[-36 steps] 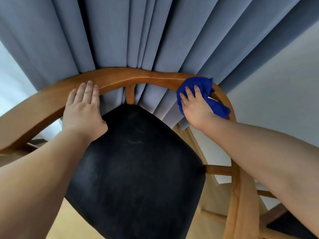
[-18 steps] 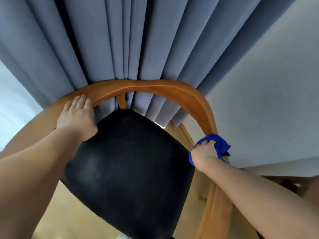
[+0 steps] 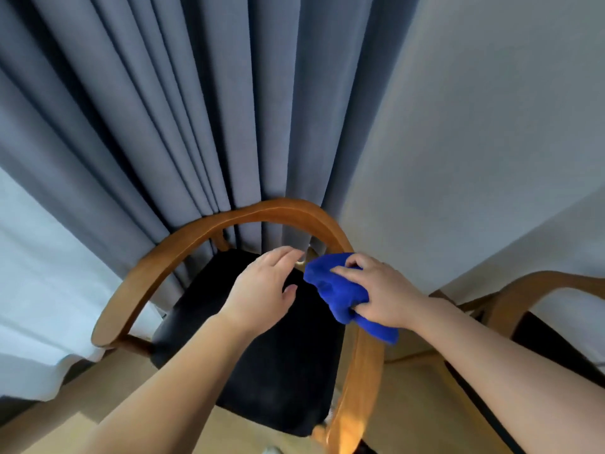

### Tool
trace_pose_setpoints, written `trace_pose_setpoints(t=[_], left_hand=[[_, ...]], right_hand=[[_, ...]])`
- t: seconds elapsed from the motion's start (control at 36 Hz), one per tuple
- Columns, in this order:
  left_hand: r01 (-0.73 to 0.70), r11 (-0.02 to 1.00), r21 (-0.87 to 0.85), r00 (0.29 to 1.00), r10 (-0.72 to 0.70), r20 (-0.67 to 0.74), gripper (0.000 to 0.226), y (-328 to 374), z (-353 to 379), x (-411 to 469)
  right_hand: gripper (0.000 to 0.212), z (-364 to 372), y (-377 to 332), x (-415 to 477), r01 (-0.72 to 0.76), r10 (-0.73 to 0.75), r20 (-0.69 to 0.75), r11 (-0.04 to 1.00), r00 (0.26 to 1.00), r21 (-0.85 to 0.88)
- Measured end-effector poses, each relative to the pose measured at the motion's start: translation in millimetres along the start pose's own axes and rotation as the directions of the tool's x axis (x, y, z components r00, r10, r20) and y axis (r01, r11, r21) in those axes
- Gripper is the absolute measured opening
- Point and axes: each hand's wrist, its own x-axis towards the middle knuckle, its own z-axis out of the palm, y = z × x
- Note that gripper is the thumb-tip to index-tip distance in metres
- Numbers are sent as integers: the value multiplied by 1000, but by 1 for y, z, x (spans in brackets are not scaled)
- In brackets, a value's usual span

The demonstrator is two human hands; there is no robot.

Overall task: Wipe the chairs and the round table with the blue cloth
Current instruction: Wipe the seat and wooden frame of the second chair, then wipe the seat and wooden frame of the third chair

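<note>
Our right hand [image 3: 386, 296] grips the bunched blue cloth [image 3: 334, 290] over the right edge of the chair seat [image 3: 262, 371]. Our left hand [image 3: 262, 290] hovers beside it, fingers relaxed. We judge the cloth soft and light: hold it wadded in the palm.

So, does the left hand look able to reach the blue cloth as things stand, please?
Probably yes: the left hand is open over the seat, right beside the blue cloth gripped by the right hand, with nothing between them.
</note>
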Motion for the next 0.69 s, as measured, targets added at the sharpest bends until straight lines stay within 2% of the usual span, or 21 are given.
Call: trace_pose_setpoints(t=[0.14, 0.25, 0.33, 0.47, 0.56, 0.69], left_hand=[[-307, 950, -56, 951, 309, 31, 53, 69, -19, 3], [-443, 885, -143, 883, 458, 102, 51, 110, -22, 5], [-500, 837, -220, 825, 538, 174, 55, 141, -16, 5], [-418, 864, -280, 845, 483, 229, 40, 188, -1, 6], [-360, 903, -235, 872, 415, 259, 28, 211, 7, 9], [-345, 929, -136, 877, 370, 305, 22, 252, 26, 14]], right_hand=[[55, -30, -10, -64, -11, 59, -159, 959, 985, 283], [48, -40, 0, -114, -3, 103, -220, 911, 970, 413], [47, -44, 13, -148, -10, 131, -213, 872, 968, 489], [44, -38, 42, -191, -47, 178, -170, 810, 969, 584], [52, -24, 61, -217, -78, 237, -223, 830, 946, 552], [43, 3, 91, -273, -87, 319, -231, 737, 919, 671]])
